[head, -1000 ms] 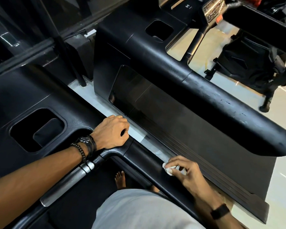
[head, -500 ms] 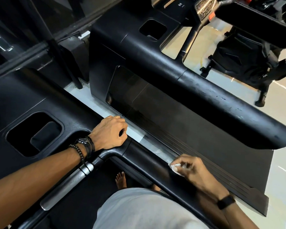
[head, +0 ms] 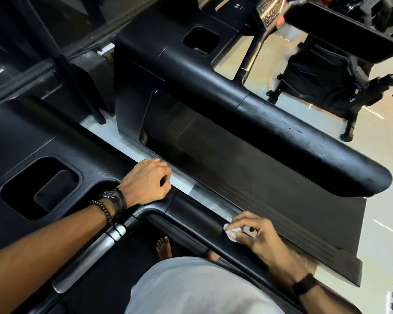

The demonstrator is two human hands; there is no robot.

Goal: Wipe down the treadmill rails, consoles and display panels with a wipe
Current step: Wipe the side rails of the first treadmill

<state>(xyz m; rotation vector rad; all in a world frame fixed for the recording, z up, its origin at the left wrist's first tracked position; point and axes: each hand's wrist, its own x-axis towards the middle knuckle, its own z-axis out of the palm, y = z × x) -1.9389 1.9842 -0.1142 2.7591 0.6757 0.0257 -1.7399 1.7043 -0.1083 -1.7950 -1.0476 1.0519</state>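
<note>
Wipe: small crumpled white wad, pinched in right hand, pressed on matte black padded side rail. Rail axis runs diagonally from left hand (curled round rail's bend) toward lower right; right hand nearer unwiped stretch.

The single head camera looked steeply down, tilted, from close above the rail and both hands.

Matt black plastic rail — crumpled wipe
</note>
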